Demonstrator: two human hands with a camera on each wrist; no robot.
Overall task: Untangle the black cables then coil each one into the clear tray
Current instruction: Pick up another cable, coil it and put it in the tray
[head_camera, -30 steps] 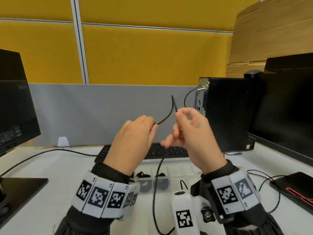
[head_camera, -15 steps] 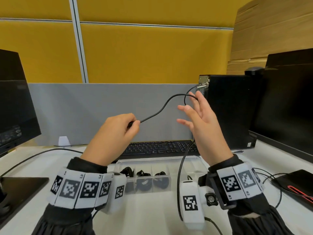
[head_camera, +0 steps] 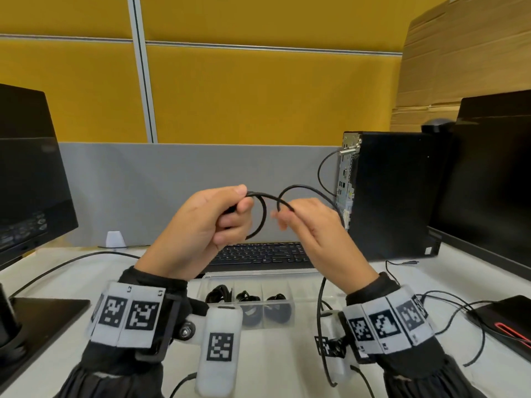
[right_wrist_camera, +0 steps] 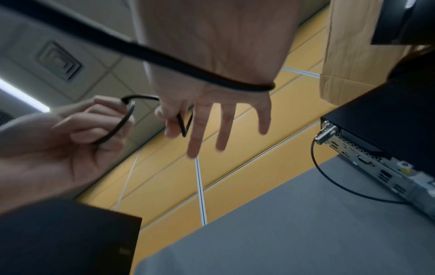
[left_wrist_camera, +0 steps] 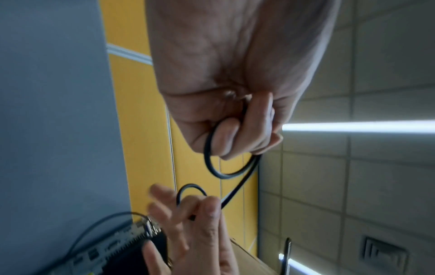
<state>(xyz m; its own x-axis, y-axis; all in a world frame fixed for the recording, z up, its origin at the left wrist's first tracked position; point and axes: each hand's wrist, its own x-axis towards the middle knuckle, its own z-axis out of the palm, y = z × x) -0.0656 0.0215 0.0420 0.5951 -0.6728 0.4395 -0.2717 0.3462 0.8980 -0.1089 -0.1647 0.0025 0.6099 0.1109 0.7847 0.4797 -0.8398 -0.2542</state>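
So both hands are up in the air above the tabletop [head_camera: 273,357]. The left hand [head_camera: 207,225] has its fingers curled round a small loop of the black cable [head_camera: 263,216], and the right hand [head_camera: 313,228] pinches the next bend with thumb and forefinger, other fingers straight. Clear tray [head_camera: 304,278] sits below, three coils already in it. Wristband markers show tiny writing, too small to read.
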